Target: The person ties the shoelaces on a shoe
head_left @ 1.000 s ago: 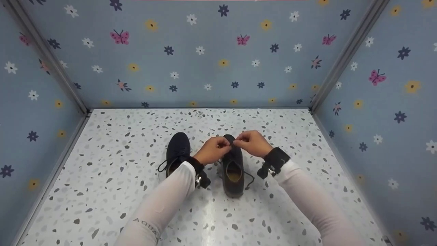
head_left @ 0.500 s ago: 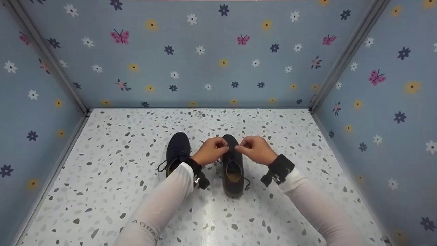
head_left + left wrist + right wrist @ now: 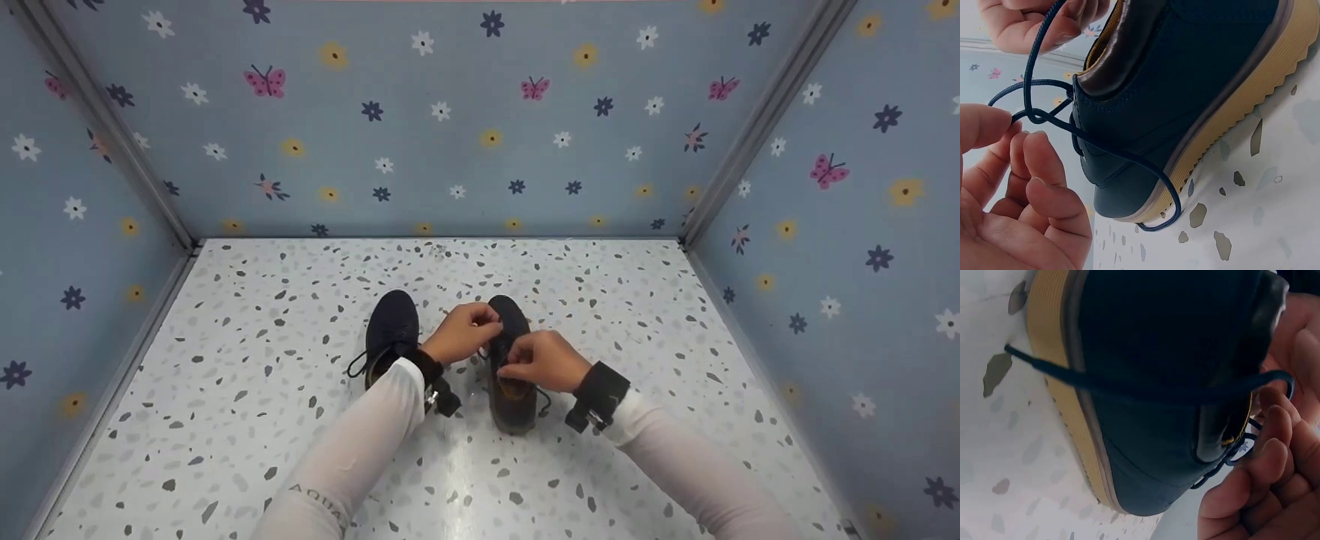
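Note:
A dark blue lace-up shoe (image 3: 514, 412) with a tan ridged sole stands on the speckled surface, toe pointing away. My left hand (image 3: 463, 330) pinches its blue shoelace (image 3: 1120, 152) between thumb and forefinger, over the front of the laces. A loop of the lace crosses itself right at those fingertips. Closer to the heel, my right hand (image 3: 546, 360) grips another part of the lace above the shoe's opening and partly hides it. In the right wrist view, a loose lace end (image 3: 1129, 389) trails from the right fingers across the shoe's side.
A matching dark shoe (image 3: 391, 315) with a lace hanging at its left stands left of the first, partly behind my left wrist. Blue flowered panels (image 3: 450, 150) wall in the white speckled surface (image 3: 615, 457) at the back and both sides.
My right hand first draws slightly right, then moves back toward the heel and over the shoe's opening. The lace tail right of the shoe has shortened. My left hand stays almost in place.

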{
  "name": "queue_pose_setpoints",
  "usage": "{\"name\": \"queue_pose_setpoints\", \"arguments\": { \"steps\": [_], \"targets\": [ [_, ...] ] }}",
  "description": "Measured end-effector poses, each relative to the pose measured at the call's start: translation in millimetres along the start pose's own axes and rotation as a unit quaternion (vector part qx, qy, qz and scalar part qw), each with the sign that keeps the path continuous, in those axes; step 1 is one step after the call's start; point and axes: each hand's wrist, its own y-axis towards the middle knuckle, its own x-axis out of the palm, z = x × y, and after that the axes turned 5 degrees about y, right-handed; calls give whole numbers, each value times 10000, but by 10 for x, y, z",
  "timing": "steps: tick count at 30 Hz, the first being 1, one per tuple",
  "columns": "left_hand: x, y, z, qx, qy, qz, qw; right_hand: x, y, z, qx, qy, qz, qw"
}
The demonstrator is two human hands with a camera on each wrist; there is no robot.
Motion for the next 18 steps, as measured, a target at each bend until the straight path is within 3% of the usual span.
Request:
{"name": "queue_pose_setpoints", "arguments": {
  "steps": [11, 18],
  "targets": [
    [-6, -1, -2, 103, -387, -42, 9992, -62, -7, 43, -70, 20, -20, 10000],
    [-41, -19, 33, -249, -711, -244, 9969, -144, -13, 47, 86, 53, -81, 9999]
  ]
}}
